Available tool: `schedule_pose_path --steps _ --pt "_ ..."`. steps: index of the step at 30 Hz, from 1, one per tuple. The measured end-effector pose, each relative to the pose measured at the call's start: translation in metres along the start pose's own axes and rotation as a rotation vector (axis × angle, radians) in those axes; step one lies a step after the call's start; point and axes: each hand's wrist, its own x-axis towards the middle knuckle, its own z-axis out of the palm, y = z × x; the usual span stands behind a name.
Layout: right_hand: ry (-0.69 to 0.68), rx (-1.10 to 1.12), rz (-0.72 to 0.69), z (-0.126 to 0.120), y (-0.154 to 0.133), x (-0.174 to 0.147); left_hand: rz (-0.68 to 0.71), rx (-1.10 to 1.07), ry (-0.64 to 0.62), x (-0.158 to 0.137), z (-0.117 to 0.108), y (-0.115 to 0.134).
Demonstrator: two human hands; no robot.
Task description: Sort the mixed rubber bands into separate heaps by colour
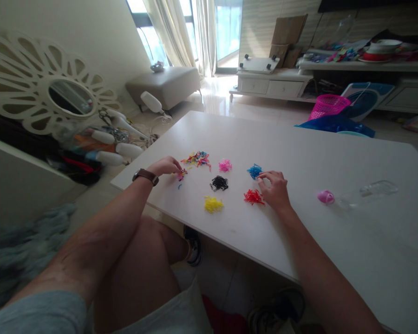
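My left hand, with a watch on its wrist, reaches down to a small cluster of mixed coloured pieces. Its fingertips are bunched on them; which piece they grip is hidden. Right beyond it lies a larger multicoloured pile of small loop-shaped pieces. My right hand has thumb and fingers drawn together at the near edge of a blue pile; anything between them is too small to make out. Sorted by colour nearby are a pink pile, a black pile, a yellow pile and a red pile.
A clear plastic bottle lies on the white table at the right, beside a pink-purple object. Past the far edge stand a pink basket and a blue sheet. White lamp-like parts are at the left.
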Motion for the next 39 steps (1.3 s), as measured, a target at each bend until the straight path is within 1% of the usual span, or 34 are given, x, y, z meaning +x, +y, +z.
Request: schedule_pose_path --steps 3,14,19,24,31,36,39 --pt "0.002 0.003 0.001 0.000 0.000 0.000 0.004 0.006 0.016 0.001 -0.001 -0.001" --pt "-0.016 -0.007 0.003 0.001 0.001 0.000 0.020 -0.023 0.005 0.006 -0.004 -0.009" --pt "-0.025 -0.001 -0.001 0.001 0.003 0.000 0.023 -0.009 0.026 0.004 -0.003 -0.008" --pt "-0.032 0.003 -0.003 0.002 0.003 0.000 0.029 0.037 -0.019 0.006 0.000 -0.007" --pt "-0.037 0.017 0.008 0.001 0.001 0.000 0.044 0.051 -0.043 0.015 0.005 -0.011" --pt "-0.032 0.028 0.006 0.002 0.001 0.000 0.052 -0.001 -0.012 0.012 0.000 -0.011" --pt "-0.033 0.027 0.005 0.002 0.001 0.000 0.072 0.010 0.006 0.011 -0.001 -0.011"
